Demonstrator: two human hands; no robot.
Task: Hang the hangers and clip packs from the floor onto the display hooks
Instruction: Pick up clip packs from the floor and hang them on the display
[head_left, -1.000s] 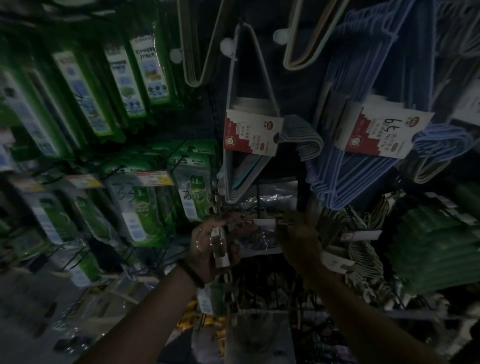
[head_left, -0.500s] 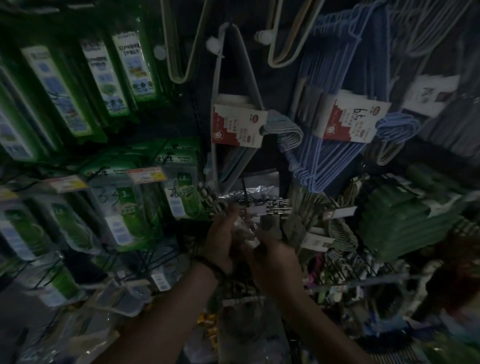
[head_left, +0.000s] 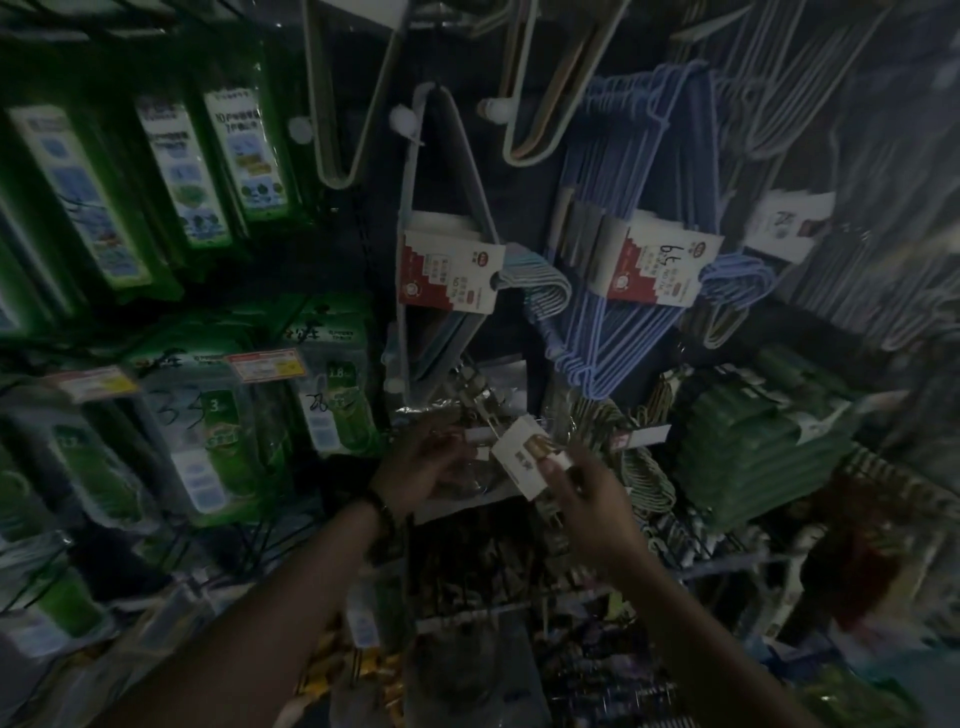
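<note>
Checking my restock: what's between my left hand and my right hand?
In the head view, a white card pack lies between the left hand and right hand, pinched by the right fingers, over clear plastic.

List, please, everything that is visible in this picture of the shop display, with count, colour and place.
green packs: many, green, hanging on the left
price tags: two, red and yellow, among the green packs
pale hangers: a few, cream, top centre
grey hangers: one bundle, grey, centre, red-and-white label
blue hangers: one bundle, blue, right of centre, red-and-white label
dark green stack: one, dark green, right
clip pack: one, white card, centre
wristband: one, dark, left wrist
left hand: beside the clip pack, grip unclear
right hand: pinches the clip pack
</note>
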